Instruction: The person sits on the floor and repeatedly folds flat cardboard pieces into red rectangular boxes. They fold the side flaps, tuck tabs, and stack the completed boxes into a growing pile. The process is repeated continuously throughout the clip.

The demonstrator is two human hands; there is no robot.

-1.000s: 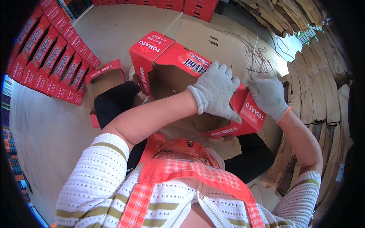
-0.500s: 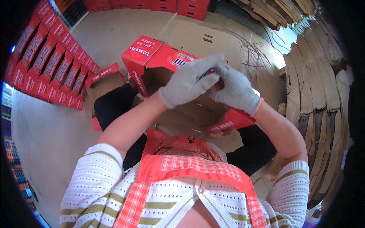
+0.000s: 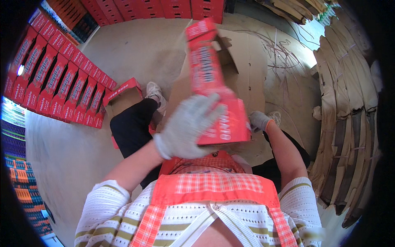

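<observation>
A red open-top cardboard box with white lettering stands tilted on the floor between my legs, slightly blurred. My left hand, in a pale grey work glove, lies against its left side with the fingers stretched over the red face. Beside the box's right near corner is my right hand, gloved too, with its fingers curled closed. Something small and dark shows at those fingertips, too little of it to name. Whether the right hand touches the box cannot be told. The far fingers of the left hand are smeared by motion.
Rows of red boxes are stacked at the left, and more red cartons line the back. Another open red box sits by my left leg. Flat brown cardboard covers the floor ahead. Bundled cardboard sheets stand at the right.
The box has turned so its lettered side runs lengthwise away from me. My hands, together above it before over a small dark-red object, have parted: left onto its side, right lower and outward.
</observation>
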